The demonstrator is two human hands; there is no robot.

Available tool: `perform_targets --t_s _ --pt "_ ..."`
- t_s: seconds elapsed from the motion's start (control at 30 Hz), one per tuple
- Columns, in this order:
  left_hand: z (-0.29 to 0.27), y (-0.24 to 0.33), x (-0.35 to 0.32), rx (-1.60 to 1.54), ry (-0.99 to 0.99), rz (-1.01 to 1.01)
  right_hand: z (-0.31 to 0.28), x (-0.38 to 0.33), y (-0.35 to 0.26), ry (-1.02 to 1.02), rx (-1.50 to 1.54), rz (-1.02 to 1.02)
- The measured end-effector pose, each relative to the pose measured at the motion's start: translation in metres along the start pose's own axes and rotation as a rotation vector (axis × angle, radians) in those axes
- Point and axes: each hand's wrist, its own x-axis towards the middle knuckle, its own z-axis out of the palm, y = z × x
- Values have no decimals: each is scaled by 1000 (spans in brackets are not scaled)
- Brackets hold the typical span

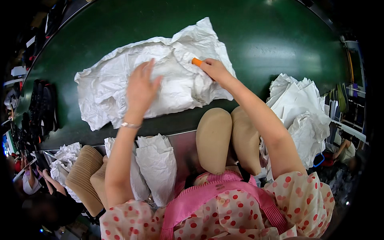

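A large crumpled sheet of white paper (160,52) lies spread on the green tabletop in front of me. My left hand (142,86) is over its middle, blurred, with the fingers apart and nothing in them. Towards the paper's right part, my right hand (217,71) rests with a finger stretched out to the left. That finger wears an orange finger cover (197,62). The right hand's other fingers show only in part. Whether anything lies under the paper is hidden.
Two beige padded, rounded forms (214,140) stand at the near edge. Paper-wrapped bundles (157,168) and ribbed beige pieces (85,176) are to their left. A stack of white paper (298,102) lies at right. Dark shoes (43,107) line the left. Other people are at both sides.
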Motion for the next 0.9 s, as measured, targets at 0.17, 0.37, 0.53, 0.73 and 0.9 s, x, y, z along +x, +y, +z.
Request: perform_targets --t_s 0.17,0.37,0.53,0.73,0.9 --pt "54 5 -4 141 30 61 -8 -19 11 -288 77 138" --pt "52 -17 -15 118 57 -8 -37 -9 14 29 536 32" --pt "48 -34 -29 176 39 -24 -67 6 17 312 174 -258" --pt "50 -39 -34 197 46 -97 -118 31 5 534 -49 -275" --pt "53 -39 -33 223 21 -97 4 -12 -53 239 -105 -909"
